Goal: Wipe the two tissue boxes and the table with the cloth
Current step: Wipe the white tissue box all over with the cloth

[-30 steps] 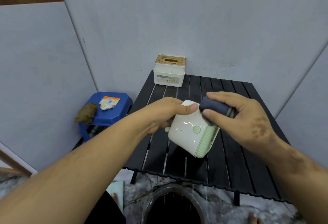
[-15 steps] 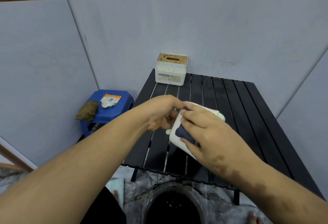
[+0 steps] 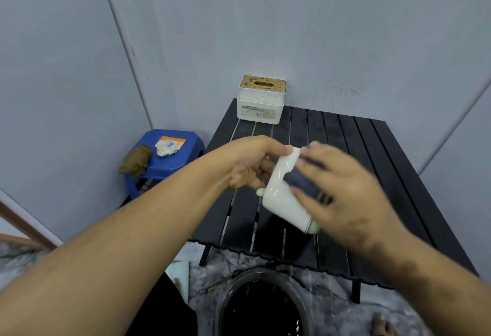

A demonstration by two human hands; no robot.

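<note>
My left hand point(image 3: 251, 164) grips a white tissue box with pale green trim point(image 3: 281, 197), held tilted above the black slatted table point(image 3: 372, 155). A dark blue cloth point(image 3: 301, 180) lies against the box's side, pressed there by my right hand point(image 3: 342, 189), which holds it; the hand is motion-blurred. It hides most of the box's right part. A second tissue box point(image 3: 261, 101), white with a brown speckled lid, stands at the table's far left corner against the wall.
A blue plastic stool point(image 3: 164, 168) left of the table carries a brown rag point(image 3: 135, 161) and a crumpled white packet point(image 3: 168, 145). A dark round basin point(image 3: 260, 306) sits on the floor below the table's near edge. Grey walls close in behind and on both sides.
My right hand swept the cloth from the box's upper right edge across its face, then back rightward. The box turned in my left hand, its face now steeper.
</note>
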